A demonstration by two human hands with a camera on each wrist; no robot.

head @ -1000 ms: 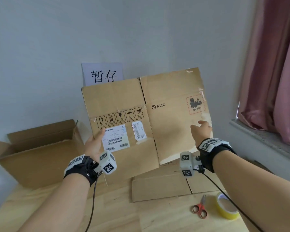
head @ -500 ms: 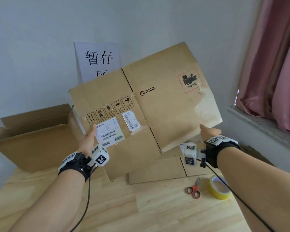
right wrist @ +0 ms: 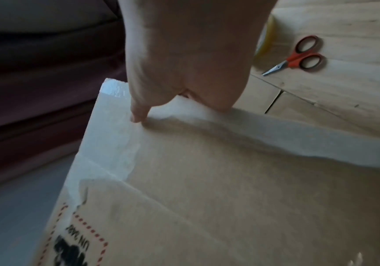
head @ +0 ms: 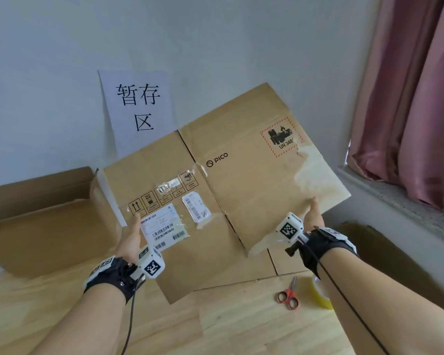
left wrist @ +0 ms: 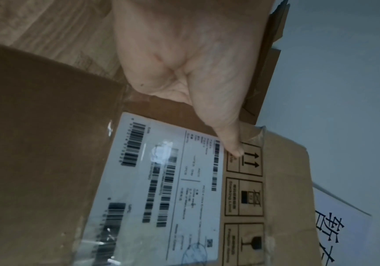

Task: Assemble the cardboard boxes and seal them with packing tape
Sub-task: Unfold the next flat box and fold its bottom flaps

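A flattened brown cardboard box with a PICO logo, a white shipping label and a red hazard mark is held up over the wooden table, tilted with its right side higher. My left hand grips its left edge, with the thumb on the front by the arrows symbol and the fingers hidden behind. My right hand grips the lower right edge; its thumb lies on the pale torn strip and its fingers are behind. A yellow tape roll lies on the table under my right forearm.
An opened-out box stands at the table's left. Another flat cardboard sheet lies beneath the held one. Orange-handled scissors rest beside the tape. A paper sign hangs on the wall behind; a window sill and curtain are at right.
The flat box has swung from upright to leaning back with its right side raised. My right hand slid from the front face down to the lower right edge.
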